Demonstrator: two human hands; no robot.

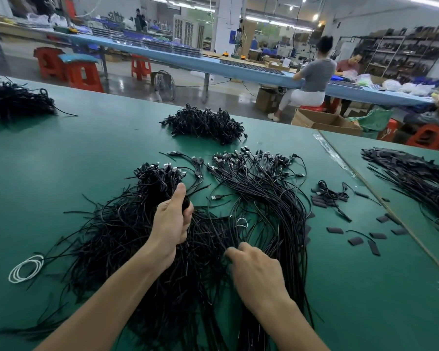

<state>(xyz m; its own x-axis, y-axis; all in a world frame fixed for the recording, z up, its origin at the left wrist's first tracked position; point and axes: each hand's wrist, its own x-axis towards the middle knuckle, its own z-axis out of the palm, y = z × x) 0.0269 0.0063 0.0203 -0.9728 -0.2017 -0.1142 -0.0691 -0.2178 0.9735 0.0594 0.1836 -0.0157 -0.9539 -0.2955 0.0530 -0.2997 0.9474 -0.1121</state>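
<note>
Clutching a black cable bundle [159, 177] mid-desk [61, 153], left grip [171, 224] wrapped tight around it, thumb up, right grip [256, 272] at five o'clock, blurred, fingers curled into loose cables [271, 206], pinch impossible to tell, white coil [26, 268] at eight o'clock.

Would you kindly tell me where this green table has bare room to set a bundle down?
Bare mat lies left, between the far-left pile, the far heap and the loose cables; also near right, below the black sleeve pieces. The centre around the left hand is crowded.
</note>
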